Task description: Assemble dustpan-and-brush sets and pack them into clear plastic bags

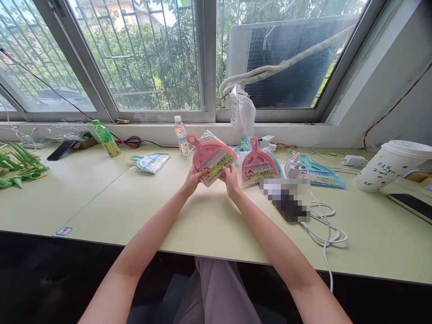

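Landmark: white-capped bottle, standing at the back of the pale table. Pink dustpan-and-brush set, in clear wrapping, is up in both hands just right of the bottle and nearer the wearer — tilted, handle toward upper left, label facing the wearer. Left hand clamped on its lower left edge; right hand clamped on its lower right, thumbs over the front. Second pink set: farther right of the bottle. Blue set: lying left of the bottle, with a green-capped bottle beyond it. Well right of the bottle — another blue set, then a large white cup.
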The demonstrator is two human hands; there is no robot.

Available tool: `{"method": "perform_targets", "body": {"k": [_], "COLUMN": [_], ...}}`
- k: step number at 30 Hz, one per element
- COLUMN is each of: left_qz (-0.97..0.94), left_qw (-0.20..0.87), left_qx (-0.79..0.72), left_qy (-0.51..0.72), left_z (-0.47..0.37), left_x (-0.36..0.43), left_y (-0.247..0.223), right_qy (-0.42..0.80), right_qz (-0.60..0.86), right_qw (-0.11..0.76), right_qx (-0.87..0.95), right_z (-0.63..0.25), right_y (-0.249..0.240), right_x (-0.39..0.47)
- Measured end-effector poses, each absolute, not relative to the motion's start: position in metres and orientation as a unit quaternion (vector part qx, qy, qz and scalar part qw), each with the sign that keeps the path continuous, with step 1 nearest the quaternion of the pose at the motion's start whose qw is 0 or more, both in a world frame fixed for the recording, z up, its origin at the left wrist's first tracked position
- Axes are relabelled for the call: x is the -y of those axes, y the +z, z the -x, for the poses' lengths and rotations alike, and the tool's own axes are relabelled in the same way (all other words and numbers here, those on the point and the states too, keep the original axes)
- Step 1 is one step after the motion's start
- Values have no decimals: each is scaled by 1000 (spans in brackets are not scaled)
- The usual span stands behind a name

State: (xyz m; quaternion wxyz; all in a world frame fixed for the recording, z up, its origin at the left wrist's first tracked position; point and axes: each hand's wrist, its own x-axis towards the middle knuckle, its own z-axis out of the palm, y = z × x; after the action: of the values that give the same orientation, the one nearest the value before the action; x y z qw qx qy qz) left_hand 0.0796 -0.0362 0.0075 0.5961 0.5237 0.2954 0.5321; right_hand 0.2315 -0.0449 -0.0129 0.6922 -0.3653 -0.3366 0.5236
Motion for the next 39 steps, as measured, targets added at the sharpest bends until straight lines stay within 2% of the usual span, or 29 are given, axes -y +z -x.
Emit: {"method": "perform_targets", "body": {"k": [7,13,22,32,39], "left_qz": [-513,-453,-495,-531,-507], "left_qw": [610,695,562,554,606], "left_qx": [-284,-285,-300,-365,-325], "left_qy": [533,480,591,527,520], "left_z": [-89,-110,-100,-79,-65], "left_x": [44,56,45,27,21], "left_y": [4,-7,0,-3,-2], "right_qy": [525,506,513,508,472], "right_qz": [331,330,310,369,420], "right_qw": [704,717,716,694,699], "right_qx": [346,348,358,351,335], "right_z": [-238,-240,-233,-248,-249], "right_y": [-12,-2,-9,-11,-10], "right_x": [46,48,47,39,39]}}
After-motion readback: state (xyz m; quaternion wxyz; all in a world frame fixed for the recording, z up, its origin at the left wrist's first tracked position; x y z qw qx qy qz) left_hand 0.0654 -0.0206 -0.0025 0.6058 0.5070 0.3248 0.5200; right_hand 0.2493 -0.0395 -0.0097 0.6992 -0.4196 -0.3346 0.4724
